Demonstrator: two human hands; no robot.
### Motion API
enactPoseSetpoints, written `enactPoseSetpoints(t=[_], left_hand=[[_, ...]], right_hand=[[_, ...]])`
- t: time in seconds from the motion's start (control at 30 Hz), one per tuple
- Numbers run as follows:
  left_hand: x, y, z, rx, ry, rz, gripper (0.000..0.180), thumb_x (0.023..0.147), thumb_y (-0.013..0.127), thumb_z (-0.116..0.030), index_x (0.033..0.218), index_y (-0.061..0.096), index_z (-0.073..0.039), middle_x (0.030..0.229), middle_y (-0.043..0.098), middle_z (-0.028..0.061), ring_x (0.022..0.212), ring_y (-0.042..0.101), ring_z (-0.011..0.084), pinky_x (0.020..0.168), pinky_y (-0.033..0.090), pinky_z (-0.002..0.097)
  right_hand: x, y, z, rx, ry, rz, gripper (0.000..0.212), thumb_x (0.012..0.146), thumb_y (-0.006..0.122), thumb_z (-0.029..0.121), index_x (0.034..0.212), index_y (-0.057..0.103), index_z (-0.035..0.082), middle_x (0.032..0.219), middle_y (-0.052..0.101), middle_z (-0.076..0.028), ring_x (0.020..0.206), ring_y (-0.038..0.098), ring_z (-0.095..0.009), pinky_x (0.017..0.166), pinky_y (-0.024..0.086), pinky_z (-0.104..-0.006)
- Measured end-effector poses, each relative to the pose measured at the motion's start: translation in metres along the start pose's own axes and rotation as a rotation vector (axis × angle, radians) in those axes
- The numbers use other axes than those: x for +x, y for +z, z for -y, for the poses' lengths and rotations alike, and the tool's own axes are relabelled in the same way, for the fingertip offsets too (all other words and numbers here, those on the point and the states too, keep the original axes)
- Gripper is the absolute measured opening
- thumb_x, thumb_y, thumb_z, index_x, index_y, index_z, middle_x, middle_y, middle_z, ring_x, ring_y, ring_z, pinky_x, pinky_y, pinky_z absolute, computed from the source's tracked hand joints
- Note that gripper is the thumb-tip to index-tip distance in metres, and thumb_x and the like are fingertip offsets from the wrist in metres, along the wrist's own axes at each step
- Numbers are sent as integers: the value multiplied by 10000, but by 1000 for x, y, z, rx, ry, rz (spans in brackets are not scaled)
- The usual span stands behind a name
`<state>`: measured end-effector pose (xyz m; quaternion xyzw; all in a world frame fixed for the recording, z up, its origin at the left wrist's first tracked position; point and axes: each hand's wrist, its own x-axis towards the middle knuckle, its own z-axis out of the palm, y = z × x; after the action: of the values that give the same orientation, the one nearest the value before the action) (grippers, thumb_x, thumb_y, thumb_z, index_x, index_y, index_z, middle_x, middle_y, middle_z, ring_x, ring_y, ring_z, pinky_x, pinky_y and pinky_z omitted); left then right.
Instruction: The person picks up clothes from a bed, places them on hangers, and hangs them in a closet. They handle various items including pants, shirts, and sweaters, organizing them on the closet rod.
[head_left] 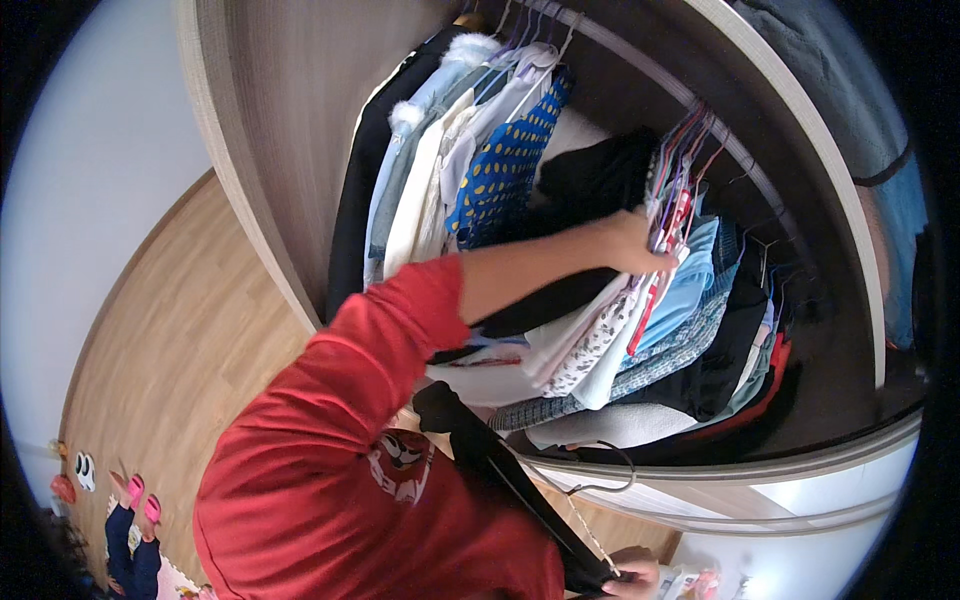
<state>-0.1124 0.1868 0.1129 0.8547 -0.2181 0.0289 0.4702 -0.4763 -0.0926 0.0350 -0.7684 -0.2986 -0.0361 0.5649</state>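
Left hand [632,243]: raised into the wardrobe [300,150], fingers closed among hanging clothes [640,330] at the rail [690,100]. Right hand [630,575]: low, gripping a dark garment [500,470] with its hanger [600,468], long axis slanting up toward the wardrobe.

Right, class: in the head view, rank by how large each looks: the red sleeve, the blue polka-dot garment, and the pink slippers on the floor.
1. Red sleeve, though its nearness to the camera inflates it.
2. Blue polka-dot garment, hanging in the wardrobe.
3. Pink slippers, smallest, at the picture's rim.
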Motion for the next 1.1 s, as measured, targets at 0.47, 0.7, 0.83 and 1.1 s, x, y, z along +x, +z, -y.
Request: enactPoseSetpoints(t=[0.47,0.7,0.83,1.1], left_hand=[[-49,-142,72,432,-144,-282,367,665,657,-152,893,495,85,826,589,223,780,592,335,695,479,387],[-9,-84,102,239,154,-424,428,670,589,-69,1017,388,80,921,538,278,816,574,351,677,478,386],[1,-2,35,145,124,-244,477,645,560,-56,1010,355,171,808,553,321,785,576,405,721,464,426],[-51,-53,46,257,348,-540,449,749,587,-308,1036,499,26,962,559,228,898,547,332,796,426,382]], right_hand=[[8,17,-13,281,61,60,319,498,719,60,768,610,-72,545,569,-153,402,536,-236,415,388,-275],[-54,17,-19,196,18,-112,292,504,719,101,737,610,-36,538,572,-136,434,569,-237,432,424,-278],[-17,33,-7,185,21,-139,303,506,722,96,752,613,-44,568,583,-142,453,572,-238,447,427,-269],[7,21,-19,287,108,28,307,512,713,65,765,612,-77,573,587,-150,431,548,-220,417,374,-259]])
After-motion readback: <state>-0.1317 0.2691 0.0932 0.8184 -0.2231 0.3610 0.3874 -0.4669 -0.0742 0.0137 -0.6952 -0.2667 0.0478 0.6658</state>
